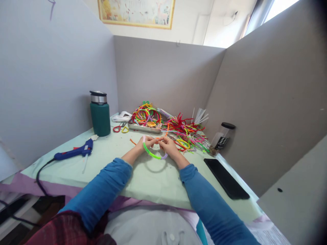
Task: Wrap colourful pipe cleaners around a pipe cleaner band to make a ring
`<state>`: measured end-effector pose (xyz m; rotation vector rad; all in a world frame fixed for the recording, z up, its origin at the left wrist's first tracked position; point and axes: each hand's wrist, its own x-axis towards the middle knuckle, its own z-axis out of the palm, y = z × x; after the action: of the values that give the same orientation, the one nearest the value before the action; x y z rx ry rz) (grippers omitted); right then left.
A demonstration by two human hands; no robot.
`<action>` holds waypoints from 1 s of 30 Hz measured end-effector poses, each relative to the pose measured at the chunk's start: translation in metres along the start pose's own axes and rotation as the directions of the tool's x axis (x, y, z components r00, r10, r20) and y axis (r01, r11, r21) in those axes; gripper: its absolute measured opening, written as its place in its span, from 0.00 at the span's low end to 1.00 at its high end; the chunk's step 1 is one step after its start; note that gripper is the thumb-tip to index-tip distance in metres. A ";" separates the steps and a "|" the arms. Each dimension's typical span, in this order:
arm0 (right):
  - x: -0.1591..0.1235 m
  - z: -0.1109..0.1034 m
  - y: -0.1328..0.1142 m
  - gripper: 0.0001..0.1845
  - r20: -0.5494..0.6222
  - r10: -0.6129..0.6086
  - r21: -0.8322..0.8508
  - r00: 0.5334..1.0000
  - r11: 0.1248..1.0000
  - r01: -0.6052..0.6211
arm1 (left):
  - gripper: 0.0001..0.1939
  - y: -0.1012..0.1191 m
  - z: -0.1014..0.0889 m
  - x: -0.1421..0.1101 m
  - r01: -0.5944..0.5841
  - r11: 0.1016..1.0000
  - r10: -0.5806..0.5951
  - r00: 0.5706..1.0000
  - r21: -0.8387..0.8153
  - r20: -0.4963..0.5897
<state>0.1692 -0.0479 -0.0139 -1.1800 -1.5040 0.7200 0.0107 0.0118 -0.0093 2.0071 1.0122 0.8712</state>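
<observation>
Both my hands meet above the middle of the table, with a ring of pipe cleaners [153, 155] in pink, green and lilac hanging between them. My left hand [146, 143] is closed on the ring's left side, by the pink part. My right hand [167, 145] pinches at the far side, close to the left fingertips, where a bit of orange shows. What exactly lies between the fingertips is too small to make out. An orange pipe cleaner piece [133, 142] lies just left of my left hand.
A metal tray [144, 128] of coloured rings stands at the back, beside a heap of pipe cleaners [185, 124]. On the left are a green bottle [100, 119] and a blue glue gun [74, 151] with its cord. A black phone [226, 178] and clear jar [222, 137] are right.
</observation>
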 end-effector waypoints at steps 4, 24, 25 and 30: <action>0.002 -0.002 0.005 0.09 -0.020 0.015 -0.034 1.000 0.999 -0.015 | 0.23 -0.007 0.002 0.004 -0.061 0.997 0.064 0.995 -0.042 0.081; 0.004 -0.001 0.011 0.07 -0.045 0.013 -0.142 0.999 0.990 -0.020 | 0.15 0.002 0.004 -0.005 -0.225 0.844 0.234 0.971 0.487 0.043; 0.004 -0.001 0.011 0.07 -0.047 0.018 -0.141 0.999 0.990 -0.025 | 0.14 0.004 0.004 -0.007 -0.234 0.830 0.246 0.968 0.507 0.046; 0.004 -0.002 0.011 0.05 -0.072 0.048 -0.157 0.996 0.986 -0.058 | 0.13 0.007 0.007 -0.009 -0.319 0.757 0.333 0.939 0.570 0.083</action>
<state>0.1741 -0.0405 -0.0216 -1.3556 -1.4999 0.5977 0.0149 -0.0005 -0.0092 2.7655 1.0391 0.8271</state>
